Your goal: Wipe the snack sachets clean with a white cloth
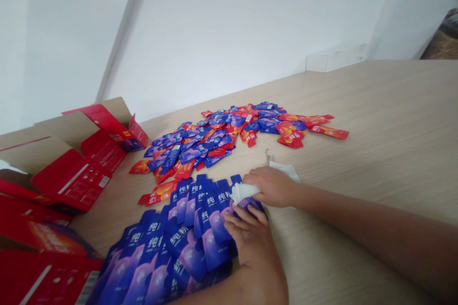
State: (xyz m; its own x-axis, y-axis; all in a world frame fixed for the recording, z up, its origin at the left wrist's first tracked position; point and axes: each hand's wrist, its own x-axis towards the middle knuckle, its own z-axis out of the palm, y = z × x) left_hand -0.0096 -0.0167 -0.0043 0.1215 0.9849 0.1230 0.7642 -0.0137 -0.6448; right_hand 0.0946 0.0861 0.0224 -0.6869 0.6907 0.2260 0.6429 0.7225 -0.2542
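My right hand (274, 186), just right of the frame's centre, is closed around a crumpled white cloth (246, 193), whose ends stick out on both sides of my grip. My left hand (247, 234) is just below it, palm down, fingers extended and a little spread over the right end of the fanned purple packets (186, 243); nothing is pinched in it that I can see. The hands are close together, but I cannot tell whether they touch. The near end of the cloth is at those same packets, right by my left fingertips.

The fanned packets run in overlapping rows from the centre down to the lower left of the frame, most with white characters near their tops. Just above them, left of centre, lies a single red-orange packet (163, 192). Beyond it, across the middle of the frame, a loose pile (195, 152) mixes purple and red-orange packets, with a few red-orange ones poking out at its right end.

At the left edge stands an open red box (80, 178), flaps up, with another red box (43, 271) in the lower left corner. All of this rests on a pale wood-grain table (365, 167), with a white wall (250, 24) behind.
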